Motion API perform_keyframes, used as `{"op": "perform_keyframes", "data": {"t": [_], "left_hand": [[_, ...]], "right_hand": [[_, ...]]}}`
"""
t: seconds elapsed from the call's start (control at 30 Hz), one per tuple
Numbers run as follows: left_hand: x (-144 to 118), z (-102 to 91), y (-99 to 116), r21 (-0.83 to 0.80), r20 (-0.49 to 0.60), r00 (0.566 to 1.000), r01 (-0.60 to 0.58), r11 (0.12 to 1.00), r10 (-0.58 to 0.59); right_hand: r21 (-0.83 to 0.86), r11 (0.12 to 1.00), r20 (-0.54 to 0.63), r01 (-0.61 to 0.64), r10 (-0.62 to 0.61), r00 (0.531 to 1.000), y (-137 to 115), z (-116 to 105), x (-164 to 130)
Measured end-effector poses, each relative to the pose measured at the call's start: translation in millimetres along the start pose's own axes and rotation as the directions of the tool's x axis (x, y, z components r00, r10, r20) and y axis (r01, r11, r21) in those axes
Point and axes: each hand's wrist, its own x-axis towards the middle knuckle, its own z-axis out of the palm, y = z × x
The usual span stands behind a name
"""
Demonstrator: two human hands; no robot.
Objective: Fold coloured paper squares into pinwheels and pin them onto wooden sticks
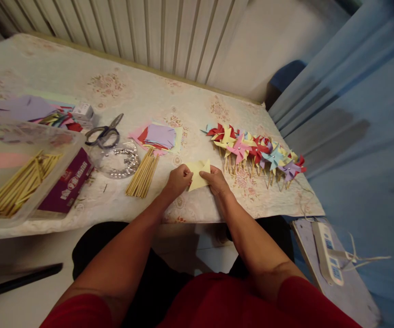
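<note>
Between my two hands, just above the near edge of the table, is a pale yellow piece of paper (198,178) with cuts in it. My left hand (179,180) pinches its left side, fingers closed. On the right side my right hand (217,178) grips it, the thumb lying on top. A bundle of thin sticks (142,175) lies left of my left hand. Behind it rests a stack of coloured paper squares (161,135), lilac on top. Finished paper pinwheels (239,148) on sticks lie in a row to the right.
Scissors (104,134) and a clear dish of shiny pins (118,161) lie left of the sticks. A plastic bin (29,212) with more sticks, a purple box (65,187) and paper scraps (29,107) fill the far left. A power strip (328,255) sits low at right, beside a blue curtain (354,136).
</note>
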Motion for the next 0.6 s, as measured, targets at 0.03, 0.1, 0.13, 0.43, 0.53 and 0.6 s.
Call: {"op": "perform_keyframes", "data": {"t": [0.03,0.1,0.13,0.43,0.53,0.6], "left_hand": [[0.1,0.1,-0.3,0.005,0.001,1.000,-0.003,1.000,0.003],[0.2,0.3,-1.0,0.011,0.001,1.000,-0.010,1.000,0.010],[0.2,0.4,-1.3,0.014,-0.001,1.000,-0.014,1.000,0.014],[-1.0,0.9,-1.1,0.070,-0.019,0.998,-0.058,0.996,0.059],[-1.5,1.2,-0.7,0.089,-0.018,0.998,-0.057,0.994,0.059],[-1.6,2.2,-1.8,0.082,-0.020,0.999,-0.044,0.996,0.046]], "right_hand": [[-0.002,1.000,-0.004,-0.001,0.001,1.000,0.2,0.0,0.0],[-0.013,1.000,-0.013,-0.004,0.004,1.000,0.9,0.0,0.4],[-0.020,1.000,-0.016,-0.006,0.005,1.000,1.3,-0.1,0.7],[-0.087,0.996,-0.060,0.015,-0.020,0.998,4.2,0.2,1.9],[-0.117,0.993,-0.085,0.020,-0.030,0.996,5.1,0.5,2.4],[-0.129,0.991,-0.103,0.024,-0.038,0.994,5.9,0.9,3.0]]}}
